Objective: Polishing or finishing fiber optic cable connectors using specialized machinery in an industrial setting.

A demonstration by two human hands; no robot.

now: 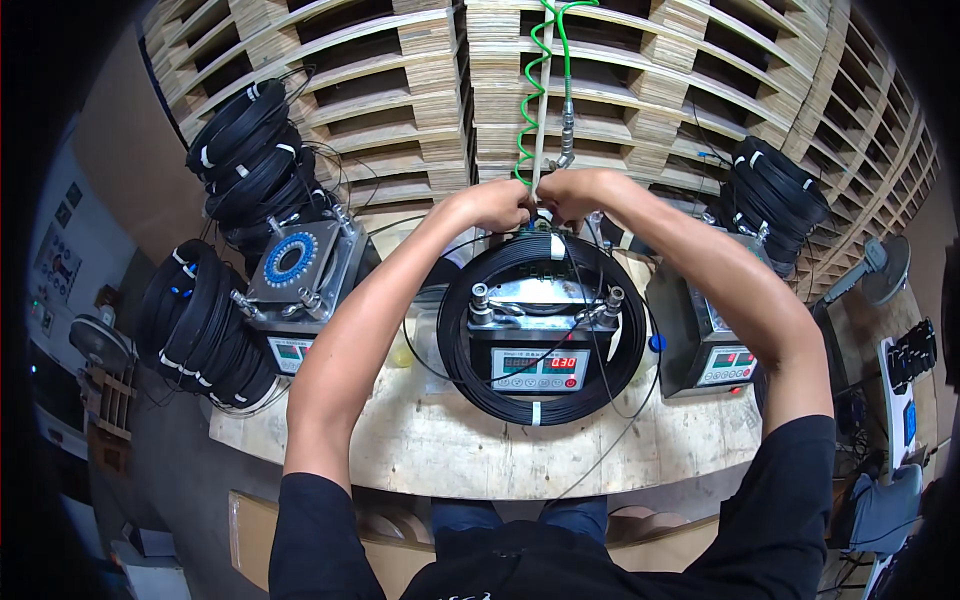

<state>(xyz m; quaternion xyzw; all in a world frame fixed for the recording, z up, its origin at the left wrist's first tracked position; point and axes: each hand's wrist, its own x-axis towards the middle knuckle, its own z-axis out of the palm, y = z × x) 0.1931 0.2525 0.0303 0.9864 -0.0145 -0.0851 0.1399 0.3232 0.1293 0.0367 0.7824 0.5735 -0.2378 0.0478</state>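
Both hands meet at the far top of the black cable coil (500, 390), which lies on the middle winding machine (540, 345). Left hand (497, 205) and right hand (572, 192) are closed, fingers pinching at the coil's white tie (557, 246); exact grip unclear. Green spiral hose (535, 90) hangs just above the hands. Left of the coil: another machine (295, 275), bundled coils (205, 325). Right: third machine (715, 345).

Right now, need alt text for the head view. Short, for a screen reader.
Both hands, left hand and right hand, meet at the top of a black coil of thin cable bound with white ties, which rings a grey metal machine with a red digital display on a pale wooden workbench. A green spiral hose hangs above; similar machines and coils flank it.
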